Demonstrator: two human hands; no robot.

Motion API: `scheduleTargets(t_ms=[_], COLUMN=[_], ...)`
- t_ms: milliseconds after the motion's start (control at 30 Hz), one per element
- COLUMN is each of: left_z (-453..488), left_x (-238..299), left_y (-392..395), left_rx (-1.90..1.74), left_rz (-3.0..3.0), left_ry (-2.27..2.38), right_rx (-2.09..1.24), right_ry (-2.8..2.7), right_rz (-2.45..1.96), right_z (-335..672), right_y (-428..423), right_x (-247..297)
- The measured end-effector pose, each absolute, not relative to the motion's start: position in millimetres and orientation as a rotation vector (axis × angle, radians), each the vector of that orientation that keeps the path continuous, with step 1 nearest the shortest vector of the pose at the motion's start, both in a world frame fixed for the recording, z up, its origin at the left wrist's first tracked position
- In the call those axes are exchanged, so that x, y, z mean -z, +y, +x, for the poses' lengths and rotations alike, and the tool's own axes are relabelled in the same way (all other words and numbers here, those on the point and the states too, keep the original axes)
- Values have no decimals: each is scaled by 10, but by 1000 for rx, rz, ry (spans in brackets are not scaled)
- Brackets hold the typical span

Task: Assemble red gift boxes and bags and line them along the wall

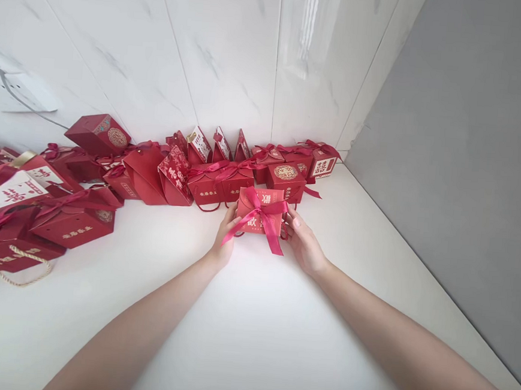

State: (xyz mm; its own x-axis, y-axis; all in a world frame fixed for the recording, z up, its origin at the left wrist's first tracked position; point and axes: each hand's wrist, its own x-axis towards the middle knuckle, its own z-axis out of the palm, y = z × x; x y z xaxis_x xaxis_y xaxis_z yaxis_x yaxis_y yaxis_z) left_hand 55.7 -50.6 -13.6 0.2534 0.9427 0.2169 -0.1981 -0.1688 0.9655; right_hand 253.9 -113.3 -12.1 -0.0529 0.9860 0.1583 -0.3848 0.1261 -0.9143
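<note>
Box point(251, 223), small, red, pale lettering on its face: it sits between your two hands, over the white tabletop point(231, 337), just in front of a row of other red packages. A bright crimson bow point(259, 210) is tied across its front, the tails hanging past the lower edge. Whether its base rests on the surface or is slightly raised, I cannot tell.

Grip: your left hand point(224, 237) holds the left side of the box, fingers partly hidden by a ribbon tail. Your right hand point(306, 245) holds the opposite side, fingers half curled beside a dark red cord point(284, 232). The spread between your hands is narrow, matching the box's width.

Surroundings: just behind your right fingers stands a carton with a round gold emblem point(285, 179); behind the left, a pair of ribboned cartons point(207, 188). Farther back, pointed packages point(200, 145) stand near the marbled wall point(227, 48). Well to your left, a larger package shows a cream rope handle point(23, 284). A grey panel point(461, 163) rises at right.
</note>
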Motion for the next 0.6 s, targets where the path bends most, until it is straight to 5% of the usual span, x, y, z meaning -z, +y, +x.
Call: scheduleTargets(t_ms=[600], left_z=[583], left_x=[46], left_y=[-622], left_rx=[-1072], left_rz=[1540], left_ry=[617], right_rx=[-1379], right_ry=[-1006], right_rz=[-697], right_z=[2528], right_y=[-1122], right_x=[98])
